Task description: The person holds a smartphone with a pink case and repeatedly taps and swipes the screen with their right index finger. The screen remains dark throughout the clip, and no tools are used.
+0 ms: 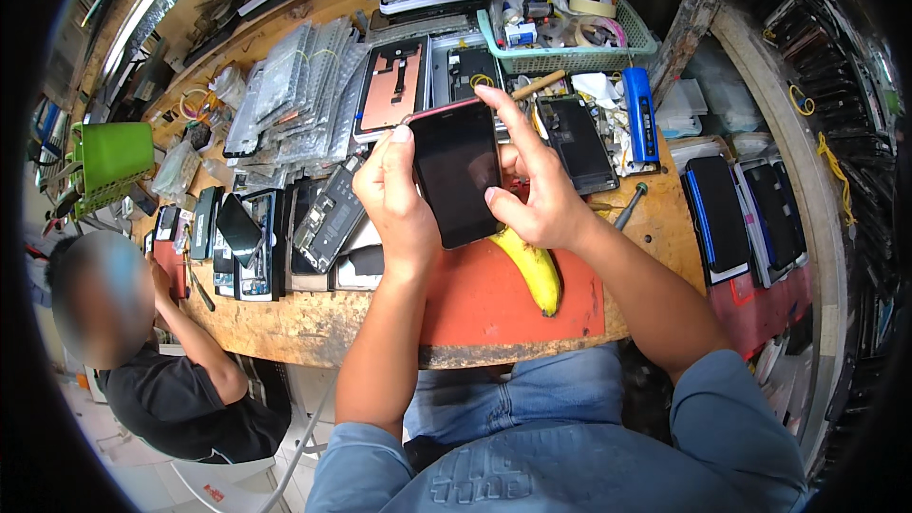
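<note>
A smartphone (454,166) with a dark, unlit screen and a pinkish edge is held up over the bench, tilted slightly. My left hand (394,190) grips its left side, thumb along the edge of the screen. On the opposite side, my right hand (540,176) holds it with the forefinger at the top corner and the thumb on the lower right of the glass. Below the phone lies a yellow banana (534,274) on an orange-red mat (465,309). The phone and my right hand cover the banana's upper end.
Opened tablets (394,85) and bubble-wrapped stacks (294,85) crowd the wooden bench (313,323). A green basket (570,59) of small parts stands at the back. A screwdriver (631,206) and a blue tool (640,119) lie right. Another person (190,389) sits at left.
</note>
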The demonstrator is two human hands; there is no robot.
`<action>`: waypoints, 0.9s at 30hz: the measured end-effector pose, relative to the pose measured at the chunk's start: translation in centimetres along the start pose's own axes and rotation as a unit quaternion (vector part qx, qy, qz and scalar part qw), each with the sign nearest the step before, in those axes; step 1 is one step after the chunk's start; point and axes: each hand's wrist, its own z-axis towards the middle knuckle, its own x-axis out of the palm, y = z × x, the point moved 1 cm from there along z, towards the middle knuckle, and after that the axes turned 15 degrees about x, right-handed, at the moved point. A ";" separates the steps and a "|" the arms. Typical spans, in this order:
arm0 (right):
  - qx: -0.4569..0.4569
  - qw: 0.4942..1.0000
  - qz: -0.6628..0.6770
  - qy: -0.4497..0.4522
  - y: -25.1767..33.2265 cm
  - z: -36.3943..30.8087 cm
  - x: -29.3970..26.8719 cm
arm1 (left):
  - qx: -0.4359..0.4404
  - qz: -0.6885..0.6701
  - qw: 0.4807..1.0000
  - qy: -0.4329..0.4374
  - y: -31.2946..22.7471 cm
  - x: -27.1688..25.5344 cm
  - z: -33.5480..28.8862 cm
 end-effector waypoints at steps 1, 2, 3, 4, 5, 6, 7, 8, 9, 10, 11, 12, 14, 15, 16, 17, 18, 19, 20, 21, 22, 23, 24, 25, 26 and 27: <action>0.008 1.000 0.002 0.002 0.1 -0.1 0.1 | 0.001 0.008 1.000 -0.004 -0.2 0.2 0.0; 0.015 1.000 0.004 0.004 0.3 -0.2 0.1 | 0.011 0.007 1.000 -0.003 -0.2 0.4 0.0; 0.013 1.000 0.010 0.006 0.4 -0.1 0.1 | 0.009 0.001 1.000 0.001 -0.2 0.2 0.1; 0.011 1.000 0.016 0.008 0.3 0.1 0.1 | 0.007 -0.005 1.000 0.006 -0.1 0.0 0.1; 0.015 1.000 0.024 0.010 0.0 -0.1 0.2 | -0.001 -0.009 1.000 0.010 0.1 -0.4 -0.1; 0.009 1.000 0.016 0.006 0.0 -0.2 0.2 | -0.005 -0.016 1.000 0.004 0.4 -0.6 -0.1; -0.003 1.000 0.011 0.004 -0.1 0.0 0.0 | -0.002 -0.016 1.000 0.007 0.5 -0.5 0.0; -0.015 1.000 0.005 0.002 -0.2 0.1 -0.1 | 0.000 -0.017 1.000 0.008 0.2 -0.2 0.1; -0.026 1.000 -0.002 0.001 -0.4 0.1 -0.1 | 0.003 -0.017 1.000 0.009 0.0 0.0 0.1; -0.027 1.000 0.008 -0.004 -0.6 0.0 0.0 | 0.002 -0.022 1.000 0.000 0.0 0.2 -0.1; -0.020 1.000 0.012 -0.007 -0.5 0.1 0.1 | 0.003 -0.016 1.000 0.005 -0.1 0.1 0.0; -0.014 1.000 0.016 -0.009 -0.6 0.1 0.2 | 0.004 -0.010 1.000 0.010 -0.1 -0.1 0.0; -0.003 1.000 0.024 -0.012 -0.7 0.2 0.3 | 0.003 -0.006 1.000 0.009 -0.1 -0.2 0.0; 0.002 1.000 0.029 -0.012 -0.7 0.2 0.4 | 0.000 -0.008 1.000 0.003 0.0 0.0 0.0; 0.007 0.999 0.034 -0.012 -0.6 0.2 0.5 | -0.002 -0.011 1.000 -0.003 -0.1 0.0 0.0; 0.005 0.999 0.030 -0.009 -0.5 0.2 0.5 | 0.002 -0.011 1.000 0.001 -0.1 0.0 0.0; 0.003 1.000 0.027 -0.006 -0.4 0.1 0.4 | 0.007 -0.012 1.000 0.004 -0.1 0.0 0.0; 0.000 1.000 0.024 -0.002 -0.2 0.1 0.4 | 0.011 -0.012 1.000 0.008 -0.1 -0.1 0.1; -0.008 1.000 0.017 -0.002 -0.3 0.0 0.3 | 0.007 -0.010 1.000 0.010 -0.1 -0.1 0.0; -0.011 1.000 0.009 -0.005 -0.4 0.0 0.3 | 0.003 -0.007 1.000 0.013 -0.3 0.0 0.0; -0.014 1.000 0.002 -0.007 -0.6 0.1 0.1 | 0.000 -0.004 1.000 0.015 -0.4 0.0 0.0; -0.019 1.000 -0.007 -0.009 -0.5 0.2 0.1 | -0.002 -0.011 1.000 0.013 -0.2 -0.1 0.0; -0.017 1.000 0.000 -0.007 -0.5 0.1 0.2 | -0.004 -0.019 1.000 0.012 0.0 -0.2 0.0; -0.016 1.000 0.008 -0.005 -0.5 0.0 0.2 | -0.005 -0.026 1.000 0.010 0.1 -0.2 -0.1; -0.017 1.000 0.015 -0.002 -0.6 0.0 0.2 | -0.003 -0.020 1.000 0.008 0.0 -0.2 0.0; -0.018 1.000 0.023 0.000 -0.6 0.1 0.2 | 0.000 -0.014 1.000 0.007 0.0 0.0 0.0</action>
